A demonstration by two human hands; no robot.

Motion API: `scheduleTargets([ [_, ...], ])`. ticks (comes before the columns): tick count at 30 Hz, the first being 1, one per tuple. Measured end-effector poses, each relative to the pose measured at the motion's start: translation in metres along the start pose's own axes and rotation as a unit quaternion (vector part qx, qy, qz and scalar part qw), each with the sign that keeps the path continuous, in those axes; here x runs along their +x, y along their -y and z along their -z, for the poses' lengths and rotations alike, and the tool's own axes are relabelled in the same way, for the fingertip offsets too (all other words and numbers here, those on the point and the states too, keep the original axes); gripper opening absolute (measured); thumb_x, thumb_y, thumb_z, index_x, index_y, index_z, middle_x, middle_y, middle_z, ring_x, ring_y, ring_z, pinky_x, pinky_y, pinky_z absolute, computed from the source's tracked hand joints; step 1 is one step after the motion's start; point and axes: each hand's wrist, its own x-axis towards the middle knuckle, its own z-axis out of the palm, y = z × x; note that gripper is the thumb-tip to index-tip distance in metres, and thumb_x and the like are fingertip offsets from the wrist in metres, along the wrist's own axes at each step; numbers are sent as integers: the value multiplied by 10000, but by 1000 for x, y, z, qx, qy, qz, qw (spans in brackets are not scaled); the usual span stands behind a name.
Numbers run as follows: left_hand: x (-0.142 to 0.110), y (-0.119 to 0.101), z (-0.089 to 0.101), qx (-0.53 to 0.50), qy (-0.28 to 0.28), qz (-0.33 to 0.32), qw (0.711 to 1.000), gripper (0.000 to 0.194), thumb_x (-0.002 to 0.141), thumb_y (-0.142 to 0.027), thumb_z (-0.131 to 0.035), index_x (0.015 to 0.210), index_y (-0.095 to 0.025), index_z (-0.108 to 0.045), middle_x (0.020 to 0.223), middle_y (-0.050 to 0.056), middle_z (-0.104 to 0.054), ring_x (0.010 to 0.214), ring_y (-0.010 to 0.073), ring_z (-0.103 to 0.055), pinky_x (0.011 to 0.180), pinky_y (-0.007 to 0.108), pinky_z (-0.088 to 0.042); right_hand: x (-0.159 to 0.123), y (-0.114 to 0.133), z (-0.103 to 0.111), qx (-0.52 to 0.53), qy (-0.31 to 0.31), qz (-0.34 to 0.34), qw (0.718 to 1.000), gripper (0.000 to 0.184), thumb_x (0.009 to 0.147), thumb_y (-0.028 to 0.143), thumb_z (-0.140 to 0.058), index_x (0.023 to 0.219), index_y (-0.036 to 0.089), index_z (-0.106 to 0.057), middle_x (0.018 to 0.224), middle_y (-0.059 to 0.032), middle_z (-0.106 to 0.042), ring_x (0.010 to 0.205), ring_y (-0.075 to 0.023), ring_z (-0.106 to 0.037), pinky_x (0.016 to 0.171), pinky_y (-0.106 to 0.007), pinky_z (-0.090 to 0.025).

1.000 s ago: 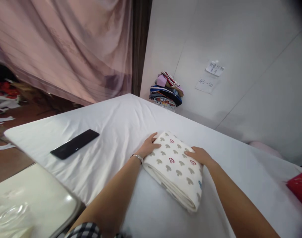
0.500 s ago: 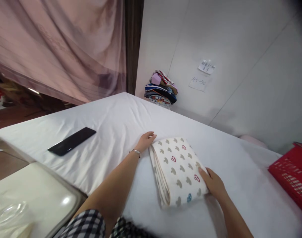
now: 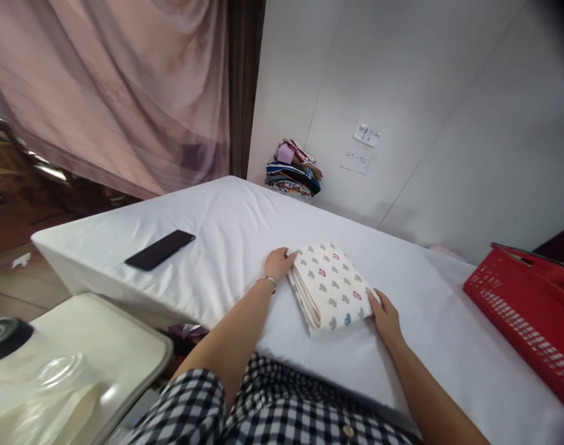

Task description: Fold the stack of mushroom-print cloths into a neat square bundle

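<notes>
A folded white cloth [image 3: 330,287] printed with grey, red and blue mushroom-like shapes lies in a rectangular bundle on the white-covered table [image 3: 226,216]. Its layered fold faces left. My left hand [image 3: 278,264], with a bracelet on the wrist, has its fingers closed at the cloth's far left corner. On the opposite side, my right hand [image 3: 385,315] pinches the right edge, thumb on top and fingertips partly hidden under it.
A black phone [image 3: 160,250] lies on the table's left part. The red basket [image 3: 527,309] stands at the right edge. Folded clothes [image 3: 293,170] are stacked against the wall, near paper notes [image 3: 354,159]. At lower left, a pale stool-like surface [image 3: 124,334] holds clear plastic.
My left hand has closed from loosely spread fingers onto the cloth's corner. The right hand stays on the right edge. The view has shifted, bringing more of the basket and checked clothing into sight.
</notes>
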Motion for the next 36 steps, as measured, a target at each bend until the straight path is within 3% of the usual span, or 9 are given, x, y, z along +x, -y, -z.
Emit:
scheduleTargets([
  [11,-3,4,-1,1,-18,-42,999,384,833,-472,-446,1020,-189,-625,1050,71,-631,976,203,-548,852,280,-380,-2,0,-1,-3,-8,16,1000,623,748,592,-457,1177,153,-562,1092,-76,-627,983,-231,-544,893,-346,-400],
  [23,-6,0,-2,16,-34,-59,998,277,838,-386,-458,944,-187,-618,953,55,-628,898,193,-542,813,302,-390,-4,0,-3,2,-20,-20,1000,561,731,568,-506,1133,185,-590,1035,-54,-645,907,-223,-558,849,-335,-418],
  [36,-11,4,-6,15,-60,-56,997,355,864,-411,-418,1100,-200,-579,1195,62,-561,1109,226,-486,982,407,-359,-10,2,-7,24,-16,-54,998,514,737,534,-542,1145,223,-579,1175,-29,-606,1088,-246,-530,903,-311,-441],
])
